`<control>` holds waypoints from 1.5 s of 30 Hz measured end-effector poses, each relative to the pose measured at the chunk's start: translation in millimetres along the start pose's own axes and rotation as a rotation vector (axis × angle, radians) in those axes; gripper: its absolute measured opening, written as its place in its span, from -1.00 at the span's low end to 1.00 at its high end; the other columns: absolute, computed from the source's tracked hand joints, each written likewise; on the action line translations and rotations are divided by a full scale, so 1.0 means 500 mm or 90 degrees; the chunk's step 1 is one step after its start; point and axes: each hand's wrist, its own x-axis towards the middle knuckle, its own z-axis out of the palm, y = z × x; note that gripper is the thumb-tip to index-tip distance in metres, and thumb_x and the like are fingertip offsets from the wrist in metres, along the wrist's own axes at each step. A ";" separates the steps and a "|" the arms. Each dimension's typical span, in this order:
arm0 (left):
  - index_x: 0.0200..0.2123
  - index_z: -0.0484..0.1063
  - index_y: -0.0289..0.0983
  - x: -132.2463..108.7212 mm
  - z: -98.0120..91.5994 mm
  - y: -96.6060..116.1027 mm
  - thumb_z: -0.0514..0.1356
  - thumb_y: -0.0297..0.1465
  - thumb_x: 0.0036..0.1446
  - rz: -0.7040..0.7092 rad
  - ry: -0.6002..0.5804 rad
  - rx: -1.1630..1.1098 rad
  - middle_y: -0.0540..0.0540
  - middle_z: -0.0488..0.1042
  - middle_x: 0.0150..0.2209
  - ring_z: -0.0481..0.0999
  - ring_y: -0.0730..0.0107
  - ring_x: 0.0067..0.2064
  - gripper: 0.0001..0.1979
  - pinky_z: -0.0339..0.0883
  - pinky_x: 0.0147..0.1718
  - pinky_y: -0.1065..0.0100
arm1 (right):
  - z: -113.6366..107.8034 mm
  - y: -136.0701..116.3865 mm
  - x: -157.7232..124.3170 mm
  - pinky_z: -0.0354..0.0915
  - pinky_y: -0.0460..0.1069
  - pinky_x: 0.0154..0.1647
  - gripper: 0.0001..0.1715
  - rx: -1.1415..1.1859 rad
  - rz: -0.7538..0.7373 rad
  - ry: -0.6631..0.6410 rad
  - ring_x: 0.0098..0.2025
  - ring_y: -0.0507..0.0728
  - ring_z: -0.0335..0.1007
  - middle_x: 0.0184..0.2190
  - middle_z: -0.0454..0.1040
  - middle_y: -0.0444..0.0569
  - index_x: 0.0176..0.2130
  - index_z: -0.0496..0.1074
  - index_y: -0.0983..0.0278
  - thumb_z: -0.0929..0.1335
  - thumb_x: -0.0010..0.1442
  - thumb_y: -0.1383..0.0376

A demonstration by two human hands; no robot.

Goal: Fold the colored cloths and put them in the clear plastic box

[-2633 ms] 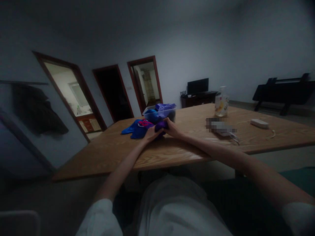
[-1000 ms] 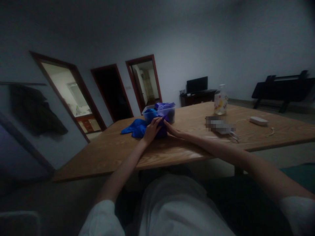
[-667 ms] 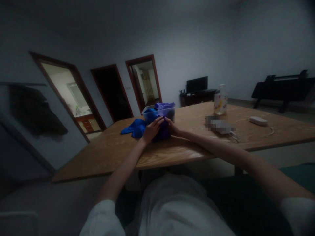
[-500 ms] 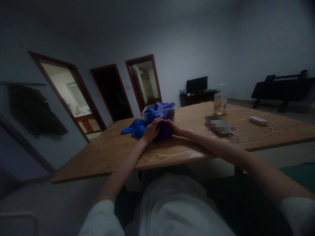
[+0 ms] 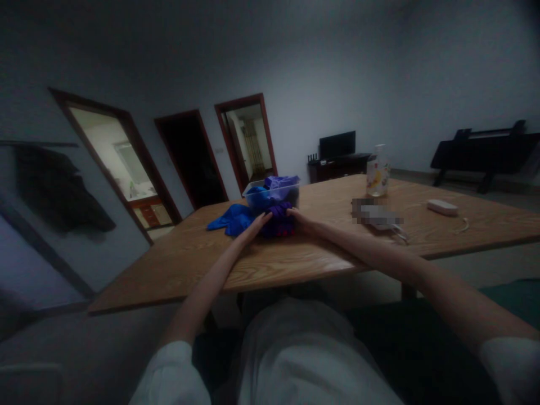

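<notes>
A dark purple cloth, bunched up with some pink showing at its lower edge, lies on the table between my hands. My left hand is closed on its left side, fingertips on the fabric. On the other side my right hand grips the cloth, thumb and fingers partly hidden in the folds. Just behind stands a clear plastic bin filled with cloth; a lighter purple cloth bulges over its rim. Left of my left hand a bright blue cloth spreads on the table beside the bin.
The wooden table spans the view. To the right stand a clear patterned bottle, a blurred-out object with a white cable, and a pale oblong case with a loop strap. A monitor sits on a far cabinet.
Both hands have come down lower around the purple cloth, and my left hand has shifted off its top to the side. Pink now shows at the cloth's bottom.
</notes>
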 end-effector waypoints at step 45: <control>0.21 0.32 -0.15 -0.062 0.017 0.062 0.08 -0.05 0.42 0.202 0.160 0.411 -0.16 0.48 0.15 0.55 0.10 0.13 -0.56 0.45 0.07 0.13 | 0.024 -0.039 -0.030 0.52 0.01 -0.12 -0.32 -0.079 -0.015 0.017 -0.15 0.13 0.52 -0.08 0.57 -0.09 0.16 0.40 0.17 0.42 0.02 0.29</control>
